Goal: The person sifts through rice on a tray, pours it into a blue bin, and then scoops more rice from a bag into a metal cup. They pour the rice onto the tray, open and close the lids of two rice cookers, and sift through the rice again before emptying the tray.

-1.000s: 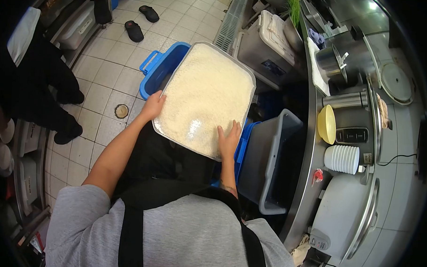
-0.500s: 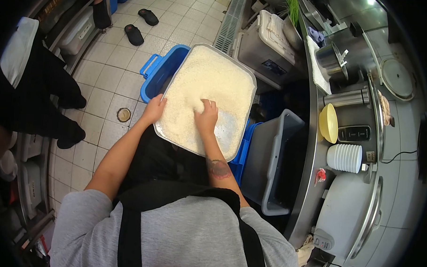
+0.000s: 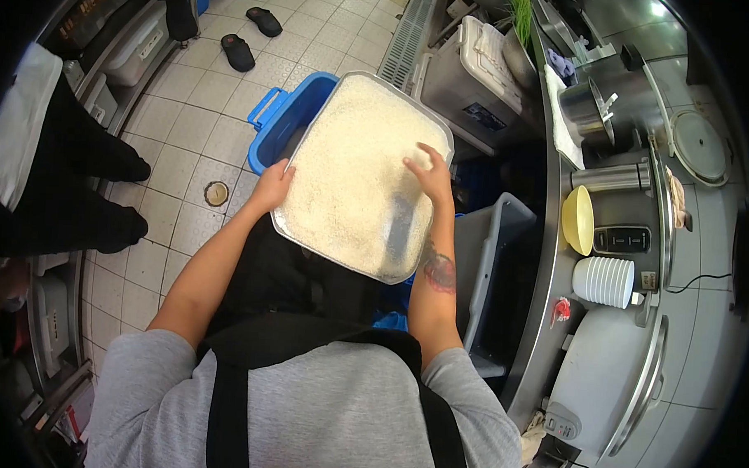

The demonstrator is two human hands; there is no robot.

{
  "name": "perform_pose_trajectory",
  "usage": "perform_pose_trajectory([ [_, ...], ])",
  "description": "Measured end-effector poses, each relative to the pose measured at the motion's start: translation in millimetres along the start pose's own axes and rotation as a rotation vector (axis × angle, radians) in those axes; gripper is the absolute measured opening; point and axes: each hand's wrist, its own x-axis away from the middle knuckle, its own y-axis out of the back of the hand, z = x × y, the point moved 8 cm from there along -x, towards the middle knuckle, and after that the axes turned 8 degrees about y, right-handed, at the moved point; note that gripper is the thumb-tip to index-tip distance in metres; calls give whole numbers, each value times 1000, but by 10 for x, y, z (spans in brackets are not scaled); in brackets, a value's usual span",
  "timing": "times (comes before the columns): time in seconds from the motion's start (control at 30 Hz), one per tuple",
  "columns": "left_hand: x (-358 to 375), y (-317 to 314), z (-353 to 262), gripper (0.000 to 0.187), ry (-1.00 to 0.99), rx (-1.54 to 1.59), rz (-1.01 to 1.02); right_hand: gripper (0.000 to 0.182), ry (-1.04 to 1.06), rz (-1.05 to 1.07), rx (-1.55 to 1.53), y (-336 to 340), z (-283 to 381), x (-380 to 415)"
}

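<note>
A wide metal tray (image 3: pixel 334 267) is spread with fine off-white grains (image 3: pixel 336 162) and lies partly over a blue bin (image 3: pixel 262 147) in front of me. My left hand (image 3: pixel 271 187) grips the tray's left edge, thumb over the rim. Towards the tray's right side, my right hand (image 3: pixel 431 176) hovers over the grains with fingers spread and nothing held. Below it, a bare grey patch of tray bottom (image 3: pixel 399 227) shows through.
At the right, a steel counter (image 3: pixel 546 277) holds a yellow bowl (image 3: pixel 578 220), stacked white bowls (image 3: pixel 604 279) and a pot (image 3: pixel 589 109). A grey bin (image 3: pixel 482 279) stands below it. Another person's legs (image 3: pixel 88 174) are at left; black shoes (image 3: pixel 237 53) lie on the tiled floor.
My right hand has lifted from the grains and moved right, its fingers opening. The grains now cover part of the formerly bare area. My left hand keeps hold of the edge.
</note>
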Motion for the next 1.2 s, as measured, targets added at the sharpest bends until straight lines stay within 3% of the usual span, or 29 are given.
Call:
perform_pose_trajectory([
  [0.03, 8, 13, -32, 29, -2, 0, -3, 63, -8, -199, 146, 145, -153, -6],
  [0.07, 40, 32, -80, 29, 0, 20, -5, 68, -52, -271, 146, 148, -318, 35],
  [0.17, 31, 30, -67, 28, -6, 56, -13, 71, 0, -391, 329, -218, -762, 117],
  [0.2, 27, 23, -49, 27, -19, 73, -11, 72, -3, -417, 244, -308, -667, 162],
  [0.3, 39, 27, -68, 27, 23, 47, 21, 73, 19, -380, 138, -600, -333, 289],
  [0.43, 21, 39, -45, 27, 22, -6, -18, 61, 132, -317, 218, -867, 126, 617],
  [0.5, 35, 25, -58, 27, 4, 50, 7, 53, 69, -97, 175, -985, 279, 756],
  [0.53, 21, -5, -21, 27, 3, 51, 13, 43, 74, -82, 175, -969, 304, 802],
  [0.63, 4, 2, 0, 28, -4, 28, -36, 36, -5, 27, 62, -908, 123, 776],
  [0.67, 10, 2, -4, 28, 5, 24, -18, 29, 131, -113, 160, -749, 197, 740],
  [0.7, 15, 18, -23, 28, 16, 22, -5, 29, 138, -112, 161, -613, 294, 683],
  [0.77, 16, 32, -31, 28, -1, 44, -8, 33, -319, -6, -194, -387, 300, 661],
  [0.8, 13, 14, -40, 28, -20, 63, -3, 33, -316, -7, -190, -292, 338, 642],
  [0.87, -7, 4, -6, 27, -8, 30, -8, 37, 89, -153, -221, 16, 650, 559],
  [0.97, 5, 10, -33, 27, -2, 2, -8, 43, -81, -143, -162, 202, 474, 711],
  [1.03, 15, 13, -44, 27, -10, 11, -4, 41, -101, -208, -118, 259, 152, 891],
  [1.1, 0, 11, -37, 29, -43, 22, -24, 41, -98, -375, 158, 387, -156, 1177],
  [1.17, -23, 1, 9, 30, -47, 2, -20, 43, -137, -475, 174, 269, -369, 1494],
  [1.2, -38, -12, 20, 32, -52, -17, -23, 46, -135, -442, 226, 119, -392, 1601],
])
